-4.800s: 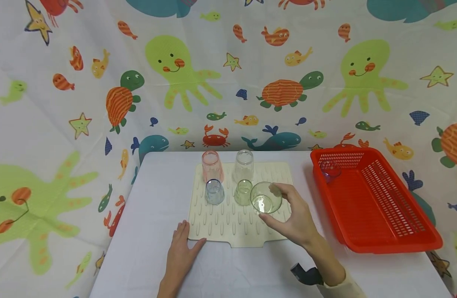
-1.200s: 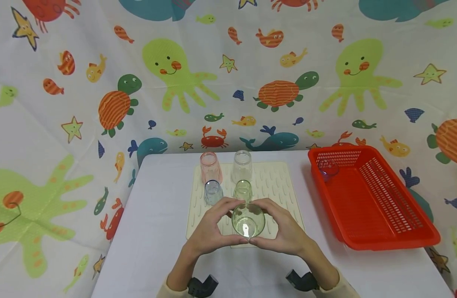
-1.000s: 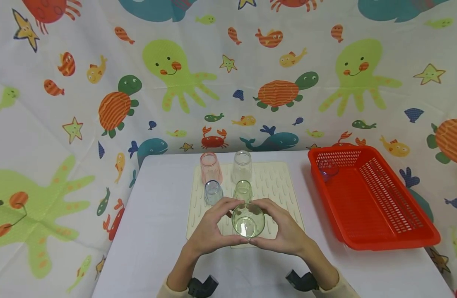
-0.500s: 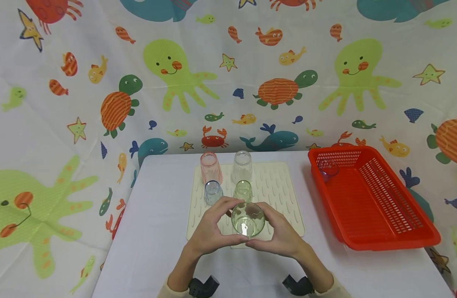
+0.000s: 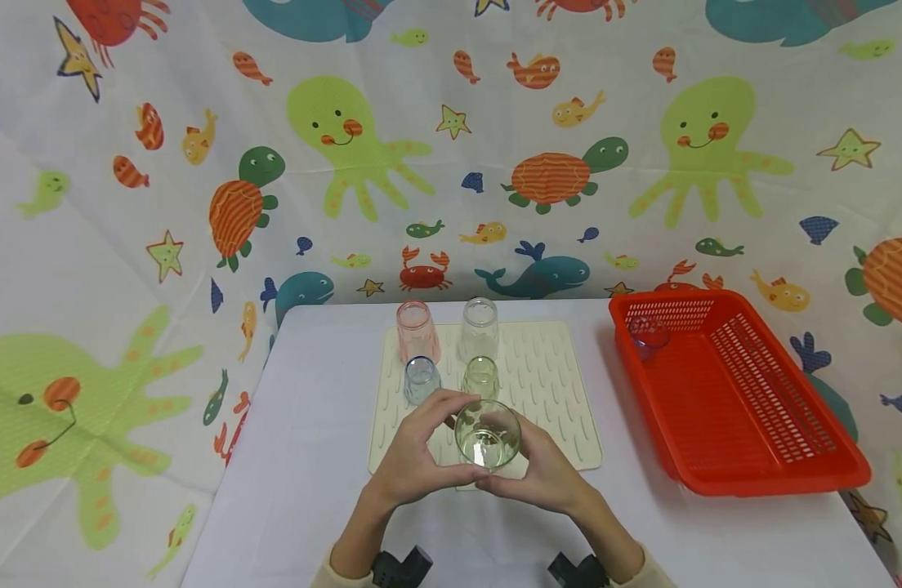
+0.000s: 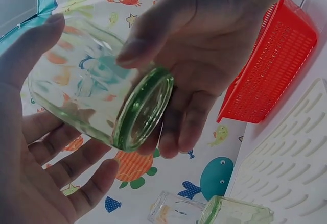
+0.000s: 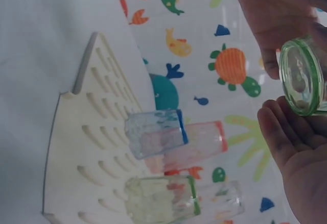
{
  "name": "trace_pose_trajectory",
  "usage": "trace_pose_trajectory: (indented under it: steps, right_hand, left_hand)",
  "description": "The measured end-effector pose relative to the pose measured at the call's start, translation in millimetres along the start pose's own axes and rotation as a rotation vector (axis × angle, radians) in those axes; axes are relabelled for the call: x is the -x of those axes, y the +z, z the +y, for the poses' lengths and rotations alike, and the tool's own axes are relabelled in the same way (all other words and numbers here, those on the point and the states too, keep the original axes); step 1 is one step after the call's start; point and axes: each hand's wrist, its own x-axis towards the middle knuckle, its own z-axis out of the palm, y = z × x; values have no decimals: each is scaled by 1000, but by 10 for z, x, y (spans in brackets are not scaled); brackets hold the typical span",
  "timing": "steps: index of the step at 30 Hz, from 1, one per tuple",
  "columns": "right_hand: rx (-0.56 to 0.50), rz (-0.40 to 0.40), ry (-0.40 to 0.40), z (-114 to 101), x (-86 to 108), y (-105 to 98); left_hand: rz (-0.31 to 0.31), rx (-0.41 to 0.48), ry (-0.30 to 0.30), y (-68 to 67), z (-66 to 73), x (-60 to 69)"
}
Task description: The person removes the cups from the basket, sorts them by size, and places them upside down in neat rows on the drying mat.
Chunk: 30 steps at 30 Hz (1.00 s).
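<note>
In the head view, both hands hold a pale green glass (image 5: 488, 441) above the front of a cream drying mat (image 5: 550, 384). My left hand (image 5: 414, 457) grips its left side, thumb toward me. From the right, my right hand (image 5: 542, 469) grips it, thumb near the left thumb. The left wrist view shows the see-through glass (image 6: 94, 89) tilted between both hands, its thick green ring facing right. On the mat stand a pink glass (image 5: 417, 331), a clear glass (image 5: 480, 327), a short blue glass (image 5: 421, 381) and a small green glass (image 5: 481, 377).
A red plastic basket (image 5: 760, 392) sits on the right of the white table (image 5: 304, 392). In its far left corner lies a purple-tinted glass item (image 5: 648, 336). A sea-animal patterned cloth (image 5: 451, 73) hangs behind and at the sides.
Earlier the right hand alone held the glass farther right, while the left hand rested at the mat's front edge. Both now hold it nearer the middle; lately the right hand has shifted slightly left.
</note>
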Motion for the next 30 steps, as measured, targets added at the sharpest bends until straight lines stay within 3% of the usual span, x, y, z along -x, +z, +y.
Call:
trace_pose_trajectory:
  steps: [15, 23, 30]
  right_hand:
    - [-34, -12, -12, 104, 23, 24]
    - [-119, -17, -30, 134, 39, -27]
    - [-208, -9, -74, 132, 24, -76]
  left_hand:
    - [25, 20, -28, -59, -17, 35]
    - [44, 30, -48, -142, -85, 165]
    - [56, 61, -24, -190, -169, 283]
